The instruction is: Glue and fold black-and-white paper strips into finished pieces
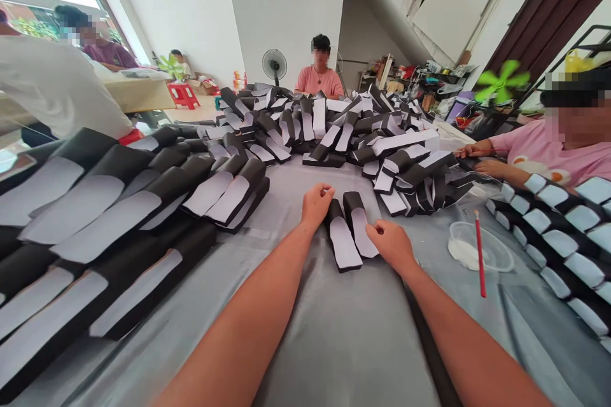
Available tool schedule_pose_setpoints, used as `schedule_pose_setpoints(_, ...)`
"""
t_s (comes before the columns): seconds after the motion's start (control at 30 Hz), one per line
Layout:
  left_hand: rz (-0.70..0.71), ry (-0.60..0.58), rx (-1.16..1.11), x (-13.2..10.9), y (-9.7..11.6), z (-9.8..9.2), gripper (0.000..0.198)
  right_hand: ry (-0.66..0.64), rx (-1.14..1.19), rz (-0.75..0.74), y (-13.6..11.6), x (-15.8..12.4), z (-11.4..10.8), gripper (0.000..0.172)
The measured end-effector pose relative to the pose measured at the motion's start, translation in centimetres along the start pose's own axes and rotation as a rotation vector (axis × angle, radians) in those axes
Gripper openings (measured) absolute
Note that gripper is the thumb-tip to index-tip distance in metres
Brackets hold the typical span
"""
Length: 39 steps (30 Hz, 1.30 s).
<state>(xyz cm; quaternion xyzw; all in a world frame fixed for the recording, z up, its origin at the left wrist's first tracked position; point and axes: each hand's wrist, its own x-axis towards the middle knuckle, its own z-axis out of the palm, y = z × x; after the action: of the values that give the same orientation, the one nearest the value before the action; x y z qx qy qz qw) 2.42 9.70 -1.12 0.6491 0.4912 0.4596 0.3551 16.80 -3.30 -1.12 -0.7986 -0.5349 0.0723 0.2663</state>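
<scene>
Two slim black-and-white folded paper boxes lie side by side on the grey-covered table in front of me: a left paper box and a right paper box. Each has a black upper end and a white rounded panel below. My left hand is closed, fingers curled, beside the black end of the left box. Whether anything is in it is hidden. At the right box's outer edge, my right hand is closed in a pinch, thumb and forefinger against that edge.
Similar boxes are stacked at left, heaped at the back and lined up in rows at right. A plastic tub of white paste stands right, with a red brush across its rim. Co-workers sit across and at right.
</scene>
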Motion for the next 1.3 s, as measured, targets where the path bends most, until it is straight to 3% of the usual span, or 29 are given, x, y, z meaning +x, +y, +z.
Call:
schedule_pose_setpoints(0.23, -0.012, 0.005, -0.008, 0.1, -0.1, 0.0, 0.009, -0.027, -0.013, -0.057, 0.3, 0.2, -0.5, 0.020)
schedule_pose_setpoints(0.5, -0.030, -0.019, -0.026, 0.1, -0.1, 0.0, 0.011, -0.017, -0.031, -0.109, 0.5, 0.1, -1.0, 0.033)
schedule_pose_setpoints(1.3, -0.025, -0.022, -0.006, 0.2, 0.0, 0.1, 0.010, 0.089, 0.048, -0.150, 1.3, -0.5, -0.1, 0.036)
